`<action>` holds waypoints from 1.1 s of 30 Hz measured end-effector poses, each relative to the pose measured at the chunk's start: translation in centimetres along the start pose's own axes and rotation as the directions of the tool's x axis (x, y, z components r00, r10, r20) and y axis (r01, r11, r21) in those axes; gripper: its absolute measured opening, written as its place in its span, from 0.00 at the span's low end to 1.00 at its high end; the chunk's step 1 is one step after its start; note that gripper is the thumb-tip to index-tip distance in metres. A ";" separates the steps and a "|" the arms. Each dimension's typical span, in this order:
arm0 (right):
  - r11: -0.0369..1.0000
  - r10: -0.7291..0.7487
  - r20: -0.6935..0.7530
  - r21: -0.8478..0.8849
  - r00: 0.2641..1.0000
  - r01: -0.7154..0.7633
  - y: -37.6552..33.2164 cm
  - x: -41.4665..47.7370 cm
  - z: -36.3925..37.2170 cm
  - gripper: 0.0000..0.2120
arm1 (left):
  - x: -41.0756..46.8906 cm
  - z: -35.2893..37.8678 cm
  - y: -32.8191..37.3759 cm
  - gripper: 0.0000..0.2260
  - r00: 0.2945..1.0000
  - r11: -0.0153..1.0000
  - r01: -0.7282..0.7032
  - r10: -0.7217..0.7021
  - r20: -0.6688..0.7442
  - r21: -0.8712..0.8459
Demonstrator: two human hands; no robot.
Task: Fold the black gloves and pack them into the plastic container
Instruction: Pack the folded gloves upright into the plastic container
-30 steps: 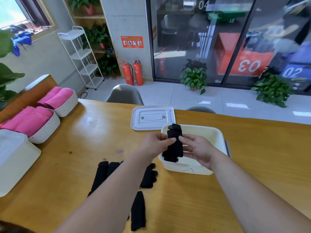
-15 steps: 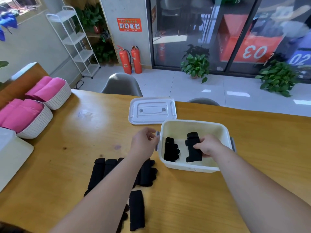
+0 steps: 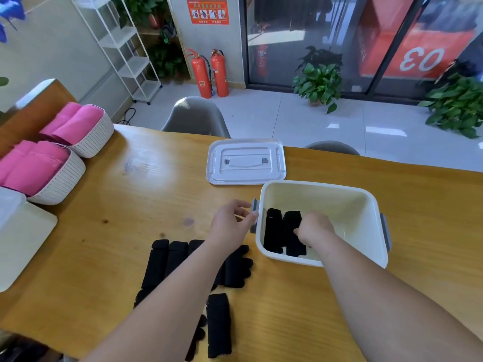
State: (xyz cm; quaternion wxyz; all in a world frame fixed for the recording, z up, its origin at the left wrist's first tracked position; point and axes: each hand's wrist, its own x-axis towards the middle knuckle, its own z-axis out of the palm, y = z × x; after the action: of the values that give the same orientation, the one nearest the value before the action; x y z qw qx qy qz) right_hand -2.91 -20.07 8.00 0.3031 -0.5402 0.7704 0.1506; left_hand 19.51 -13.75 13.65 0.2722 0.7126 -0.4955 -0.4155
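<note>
**Packing stage, head view.** The plastic container (image 3: pixel 326 202) is standing open on the wooden table (image 3: pixel 136 205), right of centre. Its lid (image 3: pixel 245 162) is lying flat just behind its far left corner.

Two folded black gloves are lying side by side on the container's floor near the left wall, touching along their length: the left glove (image 3: pixel 273 231) and the right glove (image 3: pixel 290 223).

The right hand (image 3: pixel 315 228) is reaching down into the container with its back facing the camera. Its curled fingers are meeting the right glove. The fingertips are hiding under the knuckles, so whether they are pinching the glove or only pressing on it cannot be told. The hand and wrist are also covering that glove's right edge.

The left hand (image 3: pixel 231 226) is hovering just outside the container's left wall, fingers loosely spread and holding nothing. One fingertip is lying at the grey latch (image 3: pixel 254 205); actual contact cannot be confirmed.

The unpacked gloves (image 3: pixel 167 259) are lying in a row on the table, left of the container and nearer the camera. The left forearm is crossing over them and hiding the middle of the row, so their number cannot be counted. A single folded glove (image 3: pixel 218 325) is lying apart, closer to the near table edge.

Along the left side, two white baskets (image 3: pixel 91 137) are holding pink cloths (image 3: pixel 34 165). The frame edge is cutting off a white tray (image 3: pixel 23 236) beside them.
</note>
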 end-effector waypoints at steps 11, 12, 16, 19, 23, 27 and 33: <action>0.990 -0.127 -0.225 0.036 0.966 0.138 0.0 -3.6 -1.5 0.13 | -1.1 -1.7 -4.4 0.10 0.999 0.996 0.037 -0.036 -0.009 0.080; 0.974 -0.183 -0.277 0.077 0.943 0.211 -0.7 -5.0 -1.6 0.11 | -1.4 -2.0 -5.2 0.10 0.999 0.994 0.043 -0.043 -0.006 0.100; 0.808 -0.432 -0.412 0.218 0.802 0.547 -4.2 -11.9 -1.2 0.05 | -2.9 -2.8 -8.3 0.10 0.999 0.968 0.022 -0.027 0.016 0.252; 0.696 -0.602 -0.369 0.193 0.708 0.692 -6.8 -15.8 0.9 0.05 | -4.0 -3.3 -10.5 0.12 0.999 0.945 0.031 -0.027 -0.016 0.325; 0.742 -0.645 -0.197 0.069 0.738 0.667 -9.6 -16.6 5.6 0.10 | -5.5 -3.8 -12.3 0.15 0.998 0.939 0.036 -0.020 -0.051 0.341; 0.873 -0.488 -0.034 -0.039 0.872 0.487 -10.6 -15.4 8.8 0.15 | -6.7 -4.1 -13.9 0.15 0.997 0.938 0.046 -0.025 -0.066 0.343; 0.958 -0.286 -0.033 -0.030 0.958 0.285 -10.3 -12.5 10.7 0.17 | -7.3 -4.1 -14.8 0.17 0.999 0.945 0.021 -0.007 -0.044 0.327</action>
State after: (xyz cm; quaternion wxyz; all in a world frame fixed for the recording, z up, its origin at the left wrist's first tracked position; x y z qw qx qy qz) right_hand 12.78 -8.63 8.58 0.3007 -0.6520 0.6881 0.1050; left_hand 28.92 -1.69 6.23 0.1575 0.7601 -0.5467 -0.3140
